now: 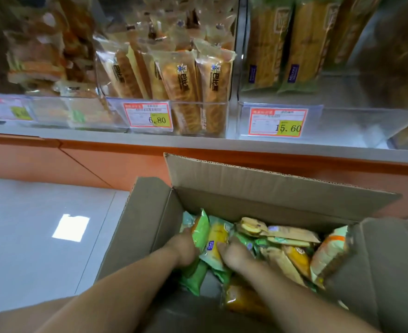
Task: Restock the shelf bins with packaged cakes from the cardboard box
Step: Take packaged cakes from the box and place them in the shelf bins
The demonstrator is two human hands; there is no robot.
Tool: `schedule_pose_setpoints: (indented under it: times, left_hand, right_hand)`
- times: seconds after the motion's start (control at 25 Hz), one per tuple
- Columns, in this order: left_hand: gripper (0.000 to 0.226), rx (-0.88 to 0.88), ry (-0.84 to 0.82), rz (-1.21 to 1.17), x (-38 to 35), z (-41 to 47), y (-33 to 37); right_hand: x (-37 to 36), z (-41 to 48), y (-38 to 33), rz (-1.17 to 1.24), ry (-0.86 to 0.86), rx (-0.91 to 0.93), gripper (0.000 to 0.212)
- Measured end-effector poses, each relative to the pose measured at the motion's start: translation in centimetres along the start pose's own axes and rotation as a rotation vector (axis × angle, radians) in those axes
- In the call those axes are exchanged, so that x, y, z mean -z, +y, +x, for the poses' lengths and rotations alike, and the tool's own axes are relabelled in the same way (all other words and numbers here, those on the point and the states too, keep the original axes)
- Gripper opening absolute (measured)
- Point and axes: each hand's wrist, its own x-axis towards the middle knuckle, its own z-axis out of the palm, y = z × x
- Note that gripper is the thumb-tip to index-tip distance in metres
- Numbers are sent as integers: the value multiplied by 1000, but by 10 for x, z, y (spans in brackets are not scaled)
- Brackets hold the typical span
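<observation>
My left hand (186, 246) curls round a green pack (201, 230) at the box's (270, 188) left wall. My right hand (236, 254) lies just beside it, thumb on a yellow pack (216, 237), fingers bent over its right edge. The print on both packs is too blurred to read. More cakes (294, 255) lie heaped toward the box's right wall, and its far flap stands up before the shelf (78, 135). Clear bins (198, 116) line the shelf's front edge. One tag (148, 117) reads 6.80, under long bread packs. Another tag (277, 121), to its right, reads 15.60.
</observation>
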Motion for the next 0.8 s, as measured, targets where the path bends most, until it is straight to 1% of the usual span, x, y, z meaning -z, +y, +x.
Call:
schedule_pose_setpoints:
  times: [0.08,0.12,0.16,0.2,0.24,0.28,0.36,0.4,0.48,0.52,0.56,0.6,0.64,0.68,0.72,0.8]
  left_hand:
    - [65,60,39,-162,-13,5,-9]
    - [61,124,36,-295,-17,7,-13]
    - [58,185,-1,-459,-18,6,-14]
    - [56,229,-64,-616,-18,5,-15]
    - [55,249,-135,-721,-17,3,-15]
    - [52,249,-200,-774,-16,1,-15]
    - [47,229,-292,-845,-14,-7,-9]
    - [55,210,-311,-877,-14,-12,-5]
    - [95,135,-278,-844,-17,-23,4]
    - [111,87,-229,-810,-18,-30,7]
    - [117,28,-181,-787,-19,-37,9]
    - [119,-30,-154,-783,-20,-43,10]
    - [112,-85,-138,-805,-21,-50,11]
    - [99,-115,-133,-841,-20,-59,15]
    - [84,-140,-151,-890,-19,-68,20]
    - [71,-190,-173,-934,-19,-82,27]
  right_hand:
    - [-14,6,3,201,33,-55,64]
    - [-14,7,5,330,18,-87,63]
    - [-11,7,9,471,-3,-111,56]
    - [-2,2,11,609,-71,-135,46]
    - [7,-3,15,714,-167,-142,37]
    - [17,-11,19,776,-269,-142,31]
    - [28,-25,25,831,-379,-124,25]
    - [28,-28,28,840,-392,-107,26]
    - [25,-35,32,854,-358,-76,39]
    - [22,-41,34,851,-328,-55,51]
    - [21,-47,36,848,-301,-32,66]
    - [23,-54,39,845,-276,-7,78]
    - [26,-62,42,855,-253,23,83]
    - [31,-71,46,867,-245,60,82]
    - [36,-79,50,878,-247,96,79]
    - [48,-95,55,924,-244,165,71]
